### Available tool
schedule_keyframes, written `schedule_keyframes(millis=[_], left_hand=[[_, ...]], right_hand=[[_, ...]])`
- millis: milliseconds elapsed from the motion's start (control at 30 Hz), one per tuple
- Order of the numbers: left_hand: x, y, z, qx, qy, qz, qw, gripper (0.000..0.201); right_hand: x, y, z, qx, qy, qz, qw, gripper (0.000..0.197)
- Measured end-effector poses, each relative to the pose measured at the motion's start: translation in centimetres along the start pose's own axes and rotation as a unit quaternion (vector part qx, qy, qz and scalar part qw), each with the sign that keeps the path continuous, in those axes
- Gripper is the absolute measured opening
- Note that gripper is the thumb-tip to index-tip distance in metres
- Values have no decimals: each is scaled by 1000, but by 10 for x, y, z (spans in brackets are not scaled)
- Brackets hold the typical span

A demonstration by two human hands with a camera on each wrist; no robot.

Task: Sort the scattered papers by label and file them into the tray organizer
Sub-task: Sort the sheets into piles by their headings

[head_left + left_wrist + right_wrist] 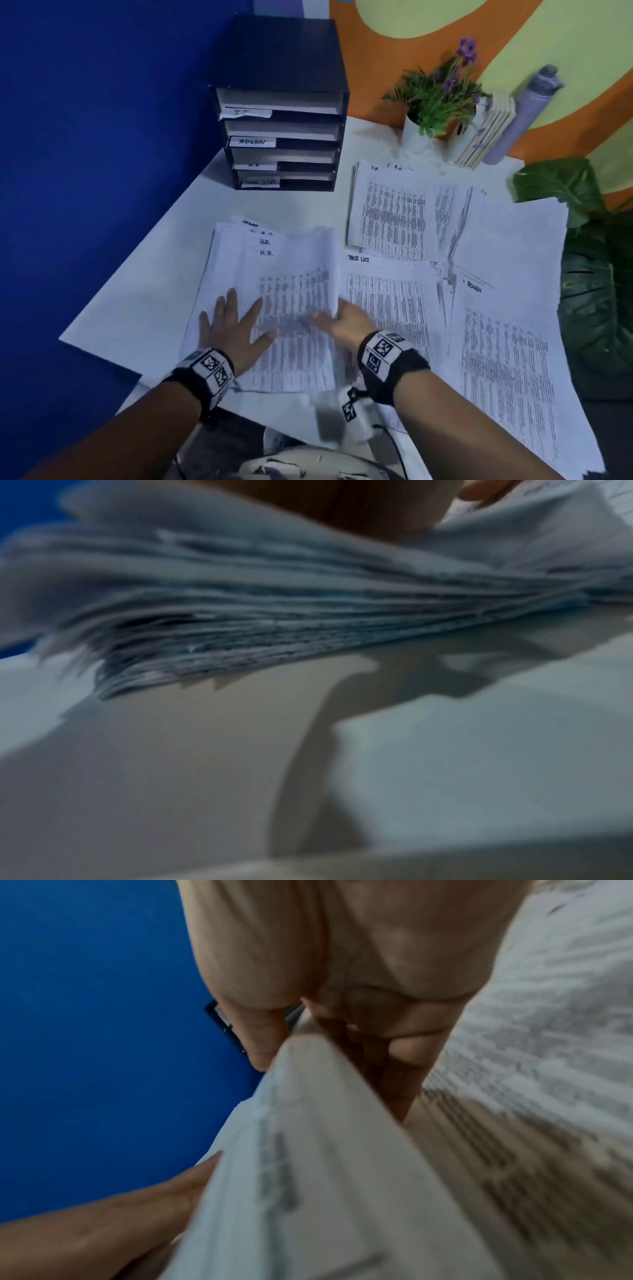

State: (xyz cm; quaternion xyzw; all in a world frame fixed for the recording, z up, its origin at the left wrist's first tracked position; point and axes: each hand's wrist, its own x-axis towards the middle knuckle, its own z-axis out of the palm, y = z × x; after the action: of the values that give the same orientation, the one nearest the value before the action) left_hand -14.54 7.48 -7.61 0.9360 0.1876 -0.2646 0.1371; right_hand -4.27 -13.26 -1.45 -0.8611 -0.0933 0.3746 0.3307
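A fanned stack of printed sheets marked H.R. (274,291) lies near the table's front left. My left hand (233,325) lies flat on it with fingers spread. My right hand (342,320) pinches the right edge of the top sheets (308,1150) between thumb and fingers and lifts that edge. The stack's layered edges (274,631) fill the left wrist view. A black tray organizer (284,137) stands at the back left, its slots tagged IT, ADMIN and two more. Other piles lie to the right: a task list pile (387,308), an ADMIN pile (507,359), another H.R. pile (394,212).
The white table (144,281) ends at a blue wall on the left. At the back right stand a potted purple-flowered plant (435,102), some books (486,133) and a grey roll (524,113). Large green leaves (589,267) crowd the right edge.
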Motion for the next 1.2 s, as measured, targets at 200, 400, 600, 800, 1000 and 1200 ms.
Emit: schedule_keyframes(millis=[200, 400, 600, 800, 1000, 1200], left_hand=[[-3, -7, -5, -79, 78, 44, 993, 70], [19, -20, -39, -318, 89, -9, 944, 67], [26, -26, -55, -419, 55, -50, 905, 71], [29, -37, -52, -415, 82, -57, 905, 66], [26, -42, -49, -487, 128, -21, 864, 80], [29, -42, -51, -468, 59, 0, 882, 57]], right_hand=[[1, 10, 18, 113, 158, 81, 978, 25], [-1, 22, 5, 192, 170, 138, 957, 41], [-2, 16, 8, 222, 173, 91, 955, 50], [2, 19, 0, 172, 234, 105, 951, 21], [9, 35, -7, 184, 272, 126, 936, 32], [7, 41, -6, 264, 233, 130, 927, 19]])
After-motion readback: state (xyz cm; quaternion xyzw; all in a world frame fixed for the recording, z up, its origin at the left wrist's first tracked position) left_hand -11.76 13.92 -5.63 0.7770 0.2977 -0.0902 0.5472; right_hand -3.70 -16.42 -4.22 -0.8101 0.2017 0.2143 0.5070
